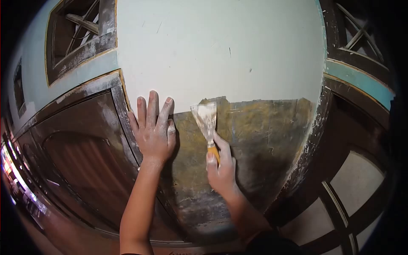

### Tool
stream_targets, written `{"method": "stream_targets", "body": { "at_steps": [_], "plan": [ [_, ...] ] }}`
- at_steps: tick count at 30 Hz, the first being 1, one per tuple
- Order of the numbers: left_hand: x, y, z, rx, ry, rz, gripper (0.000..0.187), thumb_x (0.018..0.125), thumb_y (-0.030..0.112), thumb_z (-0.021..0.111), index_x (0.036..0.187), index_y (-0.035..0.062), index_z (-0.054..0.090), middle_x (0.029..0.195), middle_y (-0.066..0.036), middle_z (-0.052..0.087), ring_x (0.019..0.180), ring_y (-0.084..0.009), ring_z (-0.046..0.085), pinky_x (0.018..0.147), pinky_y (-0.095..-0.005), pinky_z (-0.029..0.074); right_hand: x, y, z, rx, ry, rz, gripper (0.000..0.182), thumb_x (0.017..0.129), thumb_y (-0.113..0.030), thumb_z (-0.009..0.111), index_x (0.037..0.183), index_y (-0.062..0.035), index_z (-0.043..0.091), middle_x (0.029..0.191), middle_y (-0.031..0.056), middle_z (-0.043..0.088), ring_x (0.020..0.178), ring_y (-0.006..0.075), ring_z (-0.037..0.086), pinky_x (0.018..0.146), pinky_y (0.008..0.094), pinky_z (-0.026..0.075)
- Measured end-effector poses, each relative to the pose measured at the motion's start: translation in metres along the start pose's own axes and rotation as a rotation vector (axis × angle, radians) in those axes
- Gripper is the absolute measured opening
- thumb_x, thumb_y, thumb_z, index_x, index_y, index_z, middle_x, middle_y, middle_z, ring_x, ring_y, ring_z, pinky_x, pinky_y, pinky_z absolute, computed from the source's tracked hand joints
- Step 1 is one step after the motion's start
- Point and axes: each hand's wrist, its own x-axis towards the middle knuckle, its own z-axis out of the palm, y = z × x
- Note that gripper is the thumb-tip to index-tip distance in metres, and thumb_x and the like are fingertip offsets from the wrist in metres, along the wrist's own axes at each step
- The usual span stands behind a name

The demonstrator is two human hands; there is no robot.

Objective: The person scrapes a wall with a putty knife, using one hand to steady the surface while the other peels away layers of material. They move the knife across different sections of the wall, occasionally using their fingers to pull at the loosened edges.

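Note:
My right hand (223, 170) is closed around the yellow handle of a putty knife (206, 117). The knife points upward, and its wide metal blade, smeared with white, lies at the ragged border between pale coating and bare wall. My left hand (154, 131) rests flat against the wall, fingers spread and dusted white, left of the knife. Above the border the wall panel (221, 51) is pale and smooth with a few dark nicks. Below it, the bare patch (263, 136) is mottled brown and dark grey.
A dark wooden door (80, 157) with a worn, white-smeared frame stands on the left. To the right is another dark frame (312, 136) with flaking paint, beside a panelled door (357, 182). Vent openings with crossed bars (83, 27) sit above both.

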Motion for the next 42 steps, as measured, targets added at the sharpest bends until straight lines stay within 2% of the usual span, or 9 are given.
{"method": "stream_targets", "body": {
  "at_steps": [5,6,13,20,25,28,35,39,42],
  "plan": [
    [0.000,-0.001,0.000,-0.005,0.001,0.005,0.059,0.084,0.021,0.059,0.143,0.0260,0.055,0.162,-0.006,0.032,0.152,-0.0343,0.019,0.119,-0.0633,0.011,0.003,0.005,0.004,0.043,0.013,-0.051,0.046,0.097,-0.012,0.053,0.141,-0.0010,0.046,0.120,0.0277,0.063,0.103,0.0433,0.067,0.086,0.0418,0.053],
    [0.000,0.000,0.000,-0.005,0.002,0.007,0.059,0.084,0.021,0.059,0.143,0.0260,0.055,0.162,-0.006,0.032,0.152,-0.0343,0.019,0.119,-0.0633,0.011,-0.006,0.003,0.004,0.039,-0.014,0.051,0.047,0.096,-0.011,0.054,0.141,-0.0006,0.045,0.122,0.0271,0.063,0.105,0.0439,0.066,0.087,0.0423,0.052],
    [0.000,-0.002,-0.002,0.014,-0.009,0.017,0.059,0.084,0.022,0.058,0.143,0.0235,0.056,0.162,-0.008,0.032,0.153,-0.0346,0.018,0.118,-0.0638,0.011,0.014,-0.006,0.003,0.019,0.008,-0.051,0.047,0.096,-0.011,0.053,0.141,-0.0014,0.047,0.119,0.0274,0.064,0.103,0.0425,0.067,0.085,0.0416,0.053],
    [-0.002,-0.003,0.000,0.035,-0.027,0.035,0.061,0.085,0.024,0.058,0.146,0.0222,0.052,0.163,-0.008,0.029,0.153,-0.0349,0.016,0.118,-0.0644,0.012,-0.017,0.018,-0.014,0.013,0.017,0.018,0.046,0.098,-0.016,0.052,0.141,-0.0006,0.049,0.109,0.0221,0.068,0.086,0.0291,0.070,0.080,0.0363,0.054],
    [-0.011,0.001,0.000,0.042,-0.038,0.020,0.061,0.087,0.027,0.058,0.147,0.0214,0.050,0.164,-0.009,0.027,0.153,-0.0359,0.015,0.118,-0.0642,0.012,0.005,0.002,-0.024,-0.026,0.055,-0.081,0.045,0.098,-0.015,0.052,0.139,0.0016,0.049,0.113,0.0214,0.067,0.086,0.0287,0.070,0.080,0.0356,0.054],
    [-0.019,0.002,0.002,0.071,-0.077,0.047,0.057,0.092,0.032,0.048,0.146,0.0139,0.050,0.163,-0.015,0.026,0.152,-0.0407,0.016,0.118,-0.0646,0.010,-0.003,0.009,-0.021,-0.004,0.078,-0.023,0.045,0.096,-0.013,0.052,0.139,0.0015,0.050,0.115,0.0229,0.067,0.088,0.0328,0.070,0.080,0.0370,0.055],
    [-0.020,0.004,0.000,0.083,-0.108,0.025,0.058,0.093,0.037,0.047,0.146,0.0135,0.050,0.162,-0.016,0.027,0.151,-0.0415,0.017,0.118,-0.0649,0.010,0.008,-0.017,-0.026,-0.093,0.068,-0.114,0.045,0.095,-0.010,0.053,0.138,0.0025,0.052,0.106,0.0237,0.069,0.085,0.0332,0.071,0.078,0.0366,0.055],
    [-0.022,0.001,0.001,0.089,-0.091,0.043,0.058,0.093,0.038,0.048,0.146,0.0135,0.050,0.162,-0.017,0.028,0.151,-0.0412,0.018,0.118,-0.0647,0.010,-0.002,-0.011,-0.028,-0.073,0.023,-0.026,0.048,0.093,-0.008,0.054,0.141,0.0027,0.051,0.107,0.0243,0.069,0.084,0.0308,0.072,0.077,0.0350,0.055],
    [-0.021,0.001,0.001,0.075,-0.074,0.060,0.058,0.093,0.038,0.048,0.146,0.0134,0.051,0.162,-0.017,0.029,0.151,-0.0409,0.018,0.118,-0.0644,0.010,0.011,-0.017,-0.026,-0.136,0.060,-0.078,0.049,0.093,-0.006,0.054,0.141,0.0013,0.051,0.108,0.0255,0.069,0.087,0.0341,0.072,0.077,0.0361,0.055]
  ]
}}
